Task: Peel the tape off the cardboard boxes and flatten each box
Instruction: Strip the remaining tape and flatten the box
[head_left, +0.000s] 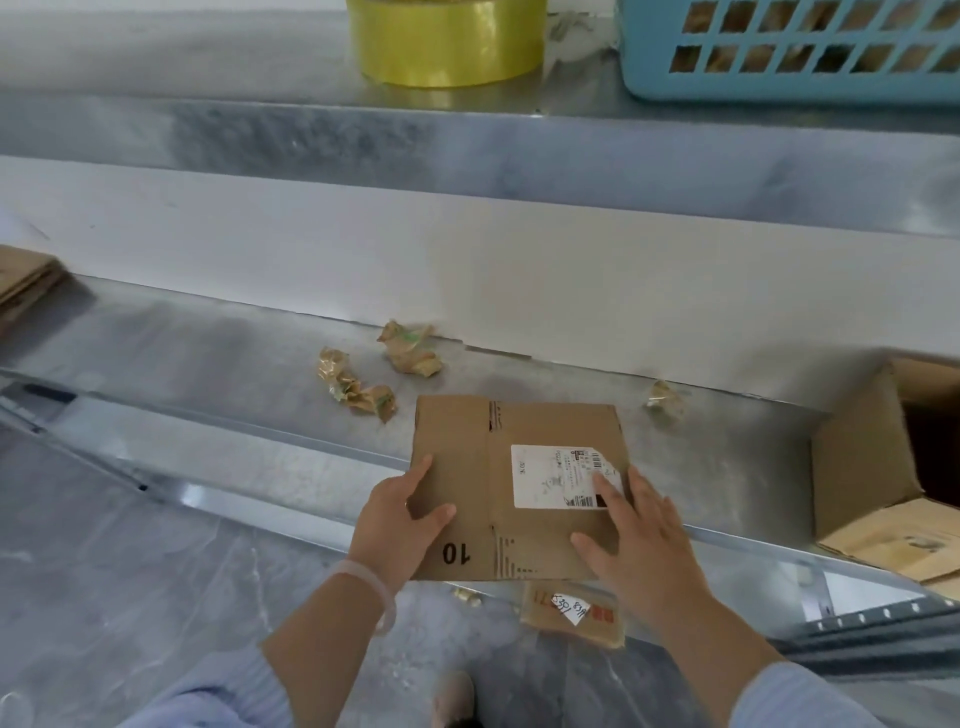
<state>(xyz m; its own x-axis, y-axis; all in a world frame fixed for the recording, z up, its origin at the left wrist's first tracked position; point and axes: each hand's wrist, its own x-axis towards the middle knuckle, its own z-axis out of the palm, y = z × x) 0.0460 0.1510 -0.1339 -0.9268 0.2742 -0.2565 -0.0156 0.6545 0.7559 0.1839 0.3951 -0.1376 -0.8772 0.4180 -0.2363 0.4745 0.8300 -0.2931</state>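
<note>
Overhanging the desk's (234, 374) near edge, the cardboard box (519, 426) sits between both hands: the left hand (400, 514) has its grip round the left edge, thumb on top; the right hand (639, 540) presses flat, fingers spread, on the label (550, 475). A blue basket (649, 62) on the upper shelf holds something brownish, unclear what. The open carton (862, 467) at the right shows only a dark inside

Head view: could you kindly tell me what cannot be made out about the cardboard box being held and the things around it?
All in the head view:
Cardboard box: underside hidden; the left hand and right hand cover its near corners.
Shipping label: print too small, partly under the right hand.
Blue basket: cut off by the top edge; contents blurred behind its holes.
Open carton: cut off at right, interior dark.
</note>
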